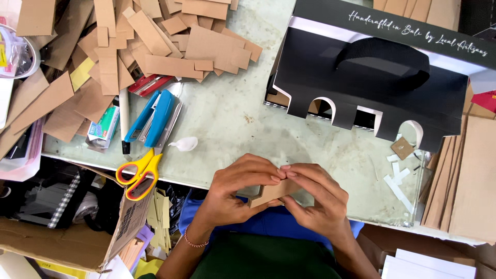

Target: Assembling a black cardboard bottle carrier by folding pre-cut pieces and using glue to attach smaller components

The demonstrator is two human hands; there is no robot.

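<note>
Both hands, left hand point(240, 188) and right hand point(315, 199), pinch a brown cardboard strip point(273, 192) (long axis left-right, right end tilted slightly up) at the table point(243, 119) edge.

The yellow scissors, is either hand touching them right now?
No, the yellow-handled scissors lie at the table edge, apart from the left hand and right hand, which both hold a small cardboard piece.

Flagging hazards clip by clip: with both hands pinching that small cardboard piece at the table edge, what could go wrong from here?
1. The cardboard piece is held by left hand and right hand past the table edge; if it slips, it likely drops into the lap.
2. The yellow-handled scissors overhang that edge and could be knocked off.
3. The white glue blob nearby might smear a sleeve.
</note>
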